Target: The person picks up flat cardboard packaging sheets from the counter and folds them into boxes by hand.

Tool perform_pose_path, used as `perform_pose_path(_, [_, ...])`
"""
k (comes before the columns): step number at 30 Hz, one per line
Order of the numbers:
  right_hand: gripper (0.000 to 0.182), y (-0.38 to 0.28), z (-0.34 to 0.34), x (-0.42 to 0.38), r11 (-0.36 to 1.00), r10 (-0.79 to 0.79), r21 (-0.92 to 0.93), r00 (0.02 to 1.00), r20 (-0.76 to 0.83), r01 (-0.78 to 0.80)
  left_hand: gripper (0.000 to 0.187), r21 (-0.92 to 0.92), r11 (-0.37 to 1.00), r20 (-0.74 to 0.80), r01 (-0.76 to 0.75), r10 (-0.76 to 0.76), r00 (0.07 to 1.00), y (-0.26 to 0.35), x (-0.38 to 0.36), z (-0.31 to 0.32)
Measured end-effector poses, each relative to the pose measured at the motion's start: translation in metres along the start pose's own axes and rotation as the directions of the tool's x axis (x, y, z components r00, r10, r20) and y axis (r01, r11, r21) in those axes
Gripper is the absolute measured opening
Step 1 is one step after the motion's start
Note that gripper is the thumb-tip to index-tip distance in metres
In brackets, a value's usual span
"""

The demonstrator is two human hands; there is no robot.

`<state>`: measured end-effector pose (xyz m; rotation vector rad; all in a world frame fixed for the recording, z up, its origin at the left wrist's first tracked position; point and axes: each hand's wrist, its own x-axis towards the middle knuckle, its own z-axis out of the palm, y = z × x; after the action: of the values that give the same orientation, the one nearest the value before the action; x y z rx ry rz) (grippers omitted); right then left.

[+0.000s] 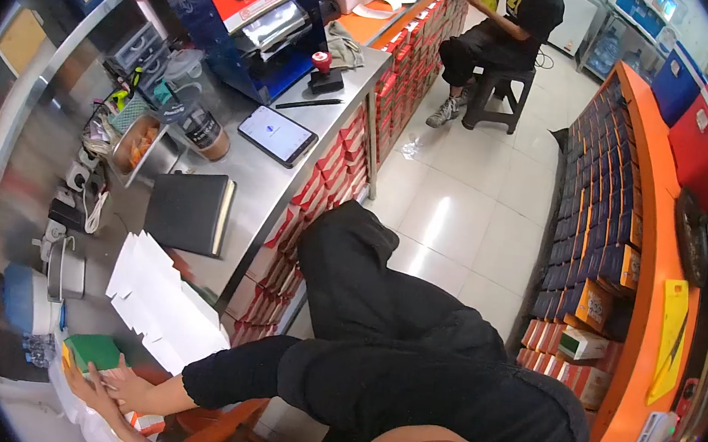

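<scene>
At the lower left, my left hand [95, 398] lies with its fingers stretched out along a small package with a green top [94, 351]. My right hand [131, 389], at the end of a black sleeve, rests close beside it, overlapping the left, its fingers extended over the same package. A white plastic bag [69, 402] is bunched under and beside the hands. An orange-and-white box [147, 424] shows partly below my right wrist. White flat cardboard sheets [162, 304] lie fanned on the metal counter nearby.
On the metal counter are a black notebook [188, 210], a phone [277, 135], a drink cup [205, 132] and a blue-and-red machine [250, 16]. Stacked red-and-white boxes [282, 244] fill the space under it. A person [512, 30] sits on a black stool [501, 98]. Orange shelving [649, 166] holds dark boxes.
</scene>
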<state>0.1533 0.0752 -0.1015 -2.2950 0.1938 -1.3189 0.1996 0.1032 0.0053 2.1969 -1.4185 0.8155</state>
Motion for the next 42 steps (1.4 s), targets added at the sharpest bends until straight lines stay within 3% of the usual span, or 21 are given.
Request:
perform_pose_path(2, [0.037,-0.005,-0.037,-0.014,0.998,-0.049,-0.041,0.982,0.181,0.057,0.059,-0.081,0.989,-0.064,-0.123,0.118,0.991,-0.011,-0.006,0.005])
perform_pose_path(5, [0.032,-0.019,-0.074,-0.041,0.990,-0.120,-0.031,0.939,0.321,0.137,0.068,0.197,0.980,-0.232,-0.019,0.065,0.970,-0.027,-0.016,0.022])
perform_pose_path(6, [0.030,-0.022,-0.087,-0.048,0.988,-0.144,-0.007,0.930,0.339,0.155,0.071,0.270,0.962,-0.227,0.035,0.028,0.974,-0.021,-0.020,0.024])
perform_pose_path(7, [0.017,-0.027,-0.102,-0.053,0.986,-0.164,0.072,0.921,0.353,0.148,0.075,0.341,0.936,-0.227,0.087,-0.007,0.974,-0.012,-0.020,0.025])
perform_pose_path(8, [0.017,-0.031,-0.119,-0.057,0.994,-0.107,0.038,0.930,0.351,0.100,0.079,0.409,0.902,-0.234,0.138,-0.043,0.971,-0.006,-0.021,0.026])
perform_pose_path(11, [0.020,-0.024,-0.245,-0.057,1.000,-0.010,-0.012,0.956,0.293,0.014,0.089,0.372,0.873,-0.304,0.315,-0.206,0.930,-0.008,-0.027,0.035])
perform_pose_path(14, [0.023,0.015,-0.317,-0.081,0.999,-0.019,0.051,0.980,0.196,0.009,0.097,0.287,0.824,-0.056,0.489,-0.495,0.867,-0.051,-0.063,0.045])
perform_pose_path(17, [0.022,0.046,-0.398,-0.111,0.992,0.099,0.042,0.937,0.334,-0.120,0.096,0.367,0.647,0.022,0.669,-0.725,0.689,-0.025,-0.075,0.035])
perform_pose_path(23, [0.019,0.079,-0.464,-0.183,0.952,0.267,0.048,0.898,0.350,-0.302,0.095,0.492,0.428,0.071,0.758,-0.888,0.455,0.037,-0.054,0.010])
perform_pose_path(27, [0.021,0.078,-0.478,-0.224,0.890,0.317,0.208,0.879,0.355,-0.405,0.094,0.571,0.384,0.084,0.725,-0.906,0.414,0.048,-0.041,-0.010])
perform_pose_path(29, [0.023,0.077,-0.495,-0.235,0.867,0.347,0.217,0.857,0.381,-0.448,0.092,0.593,0.457,0.053,0.663,-0.844,0.534,0.022,-0.045,-0.014])
perform_pose_path(31, [0.023,0.080,-0.516,-0.245,0.857,0.389,0.180,0.835,0.389,-0.484,0.090,0.614,0.577,0.016,0.538,-0.691,0.722,-0.005,-0.041,-0.020])
perform_pose_path(32, [0.022,0.082,-0.525,-0.251,0.856,0.417,0.148,0.830,0.370,-0.496,0.089,0.600,0.682,-0.001,0.418,-0.522,0.853,-0.019,-0.039,-0.023])
perform_pose_path(33, [0.021,0.085,-0.532,-0.256,0.853,0.443,0.117,0.825,0.350,-0.508,0.088,0.603,0.770,-0.025,0.207,-0.241,0.970,-0.028,-0.034,-0.025])
perform_pose_path(34, [0.020,0.088,-0.539,-0.262,0.850,0.468,0.087,0.820,0.330,-0.520,0.087,0.586,0.810,-0.044,-0.025,0.063,0.997,-0.025,-0.028,-0.024])
perform_pose_path(35, [0.019,0.091,-0.545,-0.267,0.836,0.500,0.062,0.803,0.325,-0.546,0.085,0.502,0.845,-0.030,-0.183,0.228,0.973,0.002,-0.024,-0.019])
perform_pose_path(36, [0.018,0.093,-0.549,-0.272,0.820,0.532,0.037,0.784,0.321,-0.572,0.079,0.143,0.973,0.124,-0.181,0.163,0.979,0.068,-0.029,-0.015])
perform_pose_path(37, [0.017,0.094,-0.553,-0.276,0.802,0.563,0.012,0.763,0.316,-0.597,0.073,-0.210,0.977,0.275,-0.036,0.094,0.957,0.133,-0.035,-0.011])
perform_pose_path(39, [0.016,0.092,-0.561,-0.278,0.790,0.585,-0.005,0.751,0.306,-0.613,0.074,-0.460,0.849,0.485,-0.259,0.485,0.728,0.282,-0.024,-0.039])
perform_pose_path(42, [0.017,0.086,-0.570,-0.284,0.777,0.601,-0.010,0.736,0.313,-0.630,0.073,-0.363,0.924,0.631,-0.117,0.336,0.699,0.296,-0.039,-0.011])
